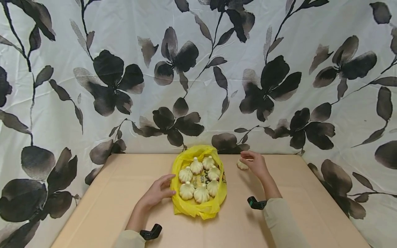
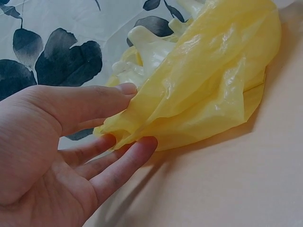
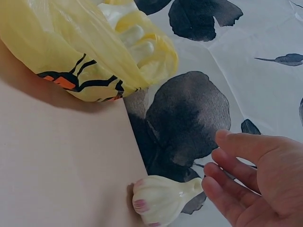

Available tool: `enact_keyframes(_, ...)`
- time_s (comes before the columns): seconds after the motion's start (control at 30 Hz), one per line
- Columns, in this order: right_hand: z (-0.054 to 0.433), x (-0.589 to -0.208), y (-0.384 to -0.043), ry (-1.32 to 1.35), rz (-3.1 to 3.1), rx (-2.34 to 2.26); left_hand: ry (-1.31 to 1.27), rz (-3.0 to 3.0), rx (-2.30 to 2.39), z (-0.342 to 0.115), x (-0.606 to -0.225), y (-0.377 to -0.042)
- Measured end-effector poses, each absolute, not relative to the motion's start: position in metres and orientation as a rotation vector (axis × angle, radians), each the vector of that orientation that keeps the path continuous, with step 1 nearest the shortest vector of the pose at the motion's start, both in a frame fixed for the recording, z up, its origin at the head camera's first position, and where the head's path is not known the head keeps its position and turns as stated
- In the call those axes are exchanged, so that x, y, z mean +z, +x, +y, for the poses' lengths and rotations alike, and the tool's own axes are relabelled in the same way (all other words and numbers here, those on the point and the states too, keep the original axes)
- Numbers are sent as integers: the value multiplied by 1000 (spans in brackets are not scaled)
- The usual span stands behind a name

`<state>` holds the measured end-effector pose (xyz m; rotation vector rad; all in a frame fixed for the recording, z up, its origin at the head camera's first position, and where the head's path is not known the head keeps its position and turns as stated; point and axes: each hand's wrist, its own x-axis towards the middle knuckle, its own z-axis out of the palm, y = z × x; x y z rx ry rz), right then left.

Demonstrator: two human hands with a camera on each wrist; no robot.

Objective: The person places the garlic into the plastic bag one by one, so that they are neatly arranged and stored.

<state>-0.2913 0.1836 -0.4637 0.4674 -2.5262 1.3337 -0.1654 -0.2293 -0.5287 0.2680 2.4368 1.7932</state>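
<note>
A yellow plastic bag, its rim spread wide, holds several white garlic bulbs in a ring around its printed bottom. At its left side is my left hand; the thumb lies at the rim and the straight fingers touch the bag's outer side. Right of the bag, near the table's back edge, a single garlic bulb with pinkish streaks lies on its side. My right hand is over it, thumb and fingers apart. One fingertip is beside the stem; whether they touch I cannot tell.
The light wooden-toned table ends at a white cloth with dark printed flowers, hanging behind and at both sides. A black device is worn on the left wrist, another black device on the right.
</note>
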Motion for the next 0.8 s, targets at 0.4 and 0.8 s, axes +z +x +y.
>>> enact_keyframes(0.4, 198, -462, -295, 507, -2560, 1314, 241, 2444, 1785, -228, -529, -165)
enact_keyframes(0.8, 205, -461, -293, 482, -2568, 1287, 284, 2427, 1782, -231, -527, -160)
